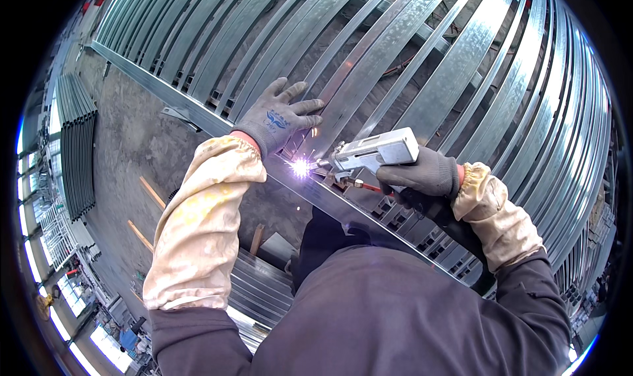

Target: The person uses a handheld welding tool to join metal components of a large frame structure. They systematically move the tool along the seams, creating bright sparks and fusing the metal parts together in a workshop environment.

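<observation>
My right hand [425, 173], in a dark grey glove, is closed round the grip of a silver handheld welding gun [379, 150]. The gun's tip points left at a long galvanized steel rail [343, 206], where a bright violet-white glare [301, 168] throws sparks. Just beyond the glare, my left hand [277, 115] lies on the end of a flat steel bar [349, 105] with its gloved fingers spread. Glare hides the joint itself. Pale protective sleeves [211, 204] cover both forearms.
Many parallel steel bars [217, 53] run away from the rail, with gaps between them. At the left stands a stack of steel profiles [77, 145]. Wooden strips [151, 192] lie on the concrete floor [125, 152]. More steel lengths [260, 287] lie below the rail.
</observation>
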Demonstrator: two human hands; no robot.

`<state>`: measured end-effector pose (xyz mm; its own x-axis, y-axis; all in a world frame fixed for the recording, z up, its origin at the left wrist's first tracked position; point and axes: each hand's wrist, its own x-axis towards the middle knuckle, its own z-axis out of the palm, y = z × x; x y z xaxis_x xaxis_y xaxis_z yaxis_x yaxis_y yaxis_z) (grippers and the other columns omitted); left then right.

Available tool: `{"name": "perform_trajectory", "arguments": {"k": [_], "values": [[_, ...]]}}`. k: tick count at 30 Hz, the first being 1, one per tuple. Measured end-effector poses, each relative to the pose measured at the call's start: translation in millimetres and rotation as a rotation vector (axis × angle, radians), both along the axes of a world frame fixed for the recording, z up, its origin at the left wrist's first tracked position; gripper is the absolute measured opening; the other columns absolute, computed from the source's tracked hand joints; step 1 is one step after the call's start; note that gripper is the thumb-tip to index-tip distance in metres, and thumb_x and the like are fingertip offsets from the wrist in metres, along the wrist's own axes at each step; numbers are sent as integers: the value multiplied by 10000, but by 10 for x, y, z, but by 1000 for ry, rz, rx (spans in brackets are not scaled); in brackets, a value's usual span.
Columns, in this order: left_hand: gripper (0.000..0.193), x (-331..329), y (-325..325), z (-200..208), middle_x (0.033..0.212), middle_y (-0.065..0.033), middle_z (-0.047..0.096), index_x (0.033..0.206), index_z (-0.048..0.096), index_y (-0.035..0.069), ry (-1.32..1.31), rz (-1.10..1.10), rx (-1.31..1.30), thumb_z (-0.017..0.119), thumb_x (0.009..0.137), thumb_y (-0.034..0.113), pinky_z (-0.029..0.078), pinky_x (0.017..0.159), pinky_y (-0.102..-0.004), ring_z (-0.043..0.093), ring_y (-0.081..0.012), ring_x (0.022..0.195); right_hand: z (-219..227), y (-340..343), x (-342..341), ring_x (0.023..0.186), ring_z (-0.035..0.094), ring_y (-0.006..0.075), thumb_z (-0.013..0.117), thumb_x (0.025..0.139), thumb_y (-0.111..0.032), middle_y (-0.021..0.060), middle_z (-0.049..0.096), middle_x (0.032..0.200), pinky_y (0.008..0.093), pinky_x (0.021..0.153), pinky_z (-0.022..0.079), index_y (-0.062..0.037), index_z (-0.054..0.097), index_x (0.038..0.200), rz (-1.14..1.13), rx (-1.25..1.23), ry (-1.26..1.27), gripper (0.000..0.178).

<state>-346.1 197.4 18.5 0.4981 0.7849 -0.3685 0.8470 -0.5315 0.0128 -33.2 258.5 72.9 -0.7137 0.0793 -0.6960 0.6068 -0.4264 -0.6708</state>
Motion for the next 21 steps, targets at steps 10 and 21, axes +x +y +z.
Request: {"name": "perform_trajectory", "arguments": {"k": [10,21], "values": [[475,33,16,54,1536,146,409,1320,586,386,39,6,-33,632,887,196,169,1257,-434,280,-187,1480,-22,-19,61,716,623,95,647,956,-341,53,679,857,253,607,524,-15,635,1165,10,31,34,387],[495,7,10,39,1532,117,423,1308,603,361,33,-10,-22,668,847,194,185,1254,-439,299,-208,1473,-6,-33,103,676,609,86,630,962,-306,42,661,821,252,579,519,-7,612,1187,-5,6,54,374]]}}
